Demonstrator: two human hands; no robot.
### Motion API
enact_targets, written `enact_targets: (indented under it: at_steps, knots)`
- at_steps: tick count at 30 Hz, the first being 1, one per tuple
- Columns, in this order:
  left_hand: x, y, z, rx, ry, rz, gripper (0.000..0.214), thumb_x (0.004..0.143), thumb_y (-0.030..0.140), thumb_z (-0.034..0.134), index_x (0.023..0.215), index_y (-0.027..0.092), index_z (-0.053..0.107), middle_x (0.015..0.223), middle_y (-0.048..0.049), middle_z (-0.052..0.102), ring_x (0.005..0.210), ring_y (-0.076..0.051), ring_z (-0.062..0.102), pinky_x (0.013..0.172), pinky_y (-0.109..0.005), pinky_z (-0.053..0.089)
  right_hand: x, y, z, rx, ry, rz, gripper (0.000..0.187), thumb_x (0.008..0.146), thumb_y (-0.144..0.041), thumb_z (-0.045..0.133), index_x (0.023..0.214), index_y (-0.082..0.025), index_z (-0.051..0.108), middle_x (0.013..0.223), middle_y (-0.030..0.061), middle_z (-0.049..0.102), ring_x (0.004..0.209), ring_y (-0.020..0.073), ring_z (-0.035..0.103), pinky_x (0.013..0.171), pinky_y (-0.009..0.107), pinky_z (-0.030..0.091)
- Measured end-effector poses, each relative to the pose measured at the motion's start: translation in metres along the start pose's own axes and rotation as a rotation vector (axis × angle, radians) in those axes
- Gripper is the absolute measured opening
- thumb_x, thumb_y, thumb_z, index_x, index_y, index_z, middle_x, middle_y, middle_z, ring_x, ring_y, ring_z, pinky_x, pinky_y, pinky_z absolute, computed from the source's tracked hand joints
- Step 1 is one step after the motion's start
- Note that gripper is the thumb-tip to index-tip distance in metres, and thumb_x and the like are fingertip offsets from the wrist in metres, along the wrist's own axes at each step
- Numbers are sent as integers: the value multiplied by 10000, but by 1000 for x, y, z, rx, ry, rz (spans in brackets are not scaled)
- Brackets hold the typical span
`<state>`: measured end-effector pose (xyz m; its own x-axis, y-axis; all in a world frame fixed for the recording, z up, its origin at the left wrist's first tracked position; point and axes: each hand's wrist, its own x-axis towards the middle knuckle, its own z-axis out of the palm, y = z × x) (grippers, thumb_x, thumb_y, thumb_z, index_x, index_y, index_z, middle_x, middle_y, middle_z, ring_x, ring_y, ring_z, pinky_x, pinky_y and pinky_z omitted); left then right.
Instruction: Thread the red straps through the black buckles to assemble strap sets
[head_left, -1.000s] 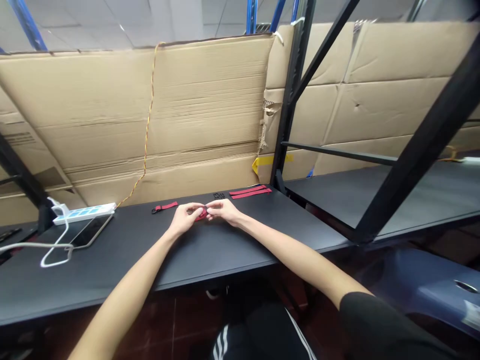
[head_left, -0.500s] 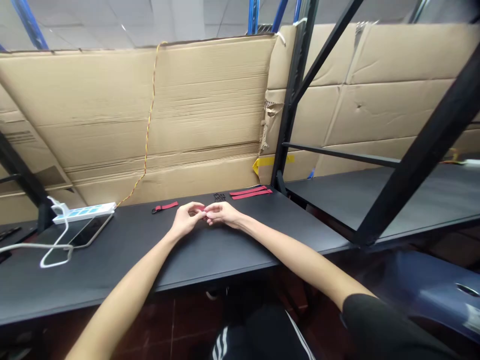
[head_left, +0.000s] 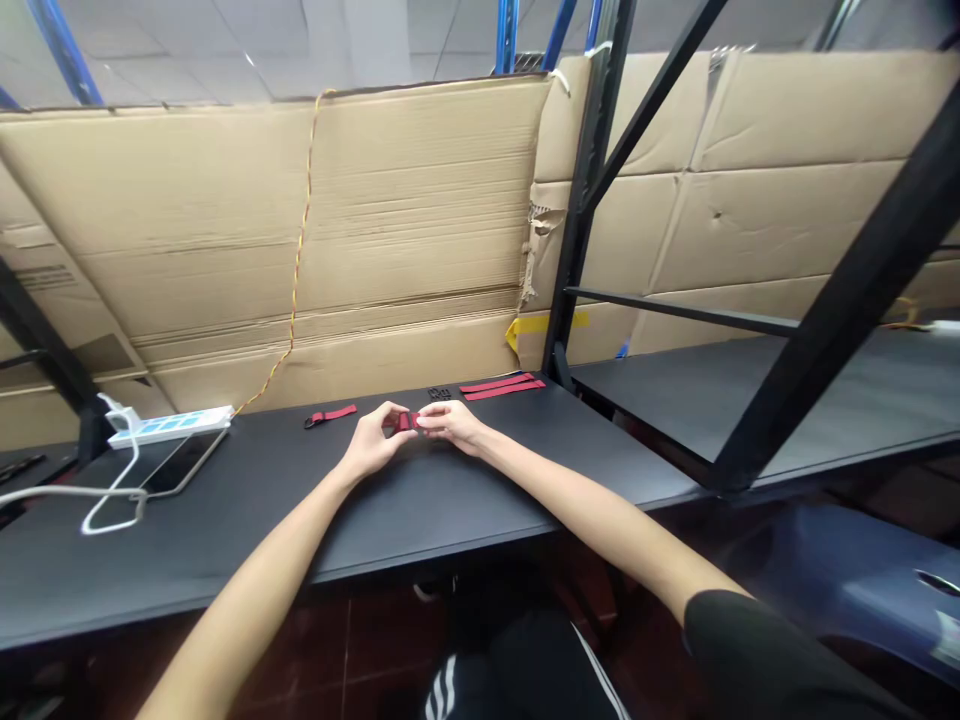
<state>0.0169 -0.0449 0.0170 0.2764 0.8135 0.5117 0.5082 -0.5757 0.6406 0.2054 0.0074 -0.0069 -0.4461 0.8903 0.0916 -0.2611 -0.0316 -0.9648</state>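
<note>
Between my two hands is a red webbing strap [head_left: 406, 422] with a dark piece on it, too small to make out fully. My left hand [head_left: 373, 440] pinches its left end between thumb and fingers. From the other side my right hand [head_left: 450, 424] grips the right end, and the fingers cover part of it. Left of my hands lies a red strap with a black buckle [head_left: 330, 415]. Just beyond my right hand sit several small black buckles [head_left: 439, 394]. Two flat red straps [head_left: 502, 386] lie side by side to their right.
A white power strip [head_left: 172, 425] with a plugged-in white cable [head_left: 112, 525] and a phone [head_left: 184, 462] occupy the table's left. Cardboard [head_left: 412, 240] walls off the back. A black metal post [head_left: 574, 240] stands at the right rear corner of the black table [head_left: 450, 510].
My fingers have shifted apart a little, so more of the red strap and its dark piece shows between them. The things lying on the table have stayed put.
</note>
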Motion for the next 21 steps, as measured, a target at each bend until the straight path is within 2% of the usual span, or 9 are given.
enact_targets:
  at_steps: [3,6,12,17,21]
  knots:
    - [0,-2,0,30,-19,-37,325,744,392,682,982,183,612,793,-11,675,723,-159,609,726,-295,487,0,0,0,-12,-10,-13,359,500,-282,874,772,-128,698,688,13,665,593,97,590,648,252,486]
    - [0,-2,1,54,-27,-40,321,732,408,692,945,177,622,784,-10,680,709,-157,607,704,-279,475,0,1,1,-33,-32,-21,363,500,-294,873,768,-129,694,665,6,654,572,93,578,630,251,477]
    - [3,-7,0,73,16,-83,356,645,379,771,929,183,686,907,-51,723,829,-214,654,795,-318,491,-1,0,0,-68,-47,-36,355,513,-298,866,778,-136,695,687,10,658,567,95,573,614,253,476]
    - [4,-12,-1,150,5,-17,363,665,417,753,943,191,698,932,-66,699,853,-223,641,813,-343,495,0,0,0,-93,-31,-31,340,522,-296,862,771,-133,698,673,11,657,558,94,569,603,250,473]
    - [2,-13,0,43,-67,20,307,733,388,693,954,185,626,997,-68,676,895,-200,633,816,-325,493,0,1,0,-93,-58,-28,335,526,-288,861,771,-133,694,667,4,658,548,88,567,594,242,466]
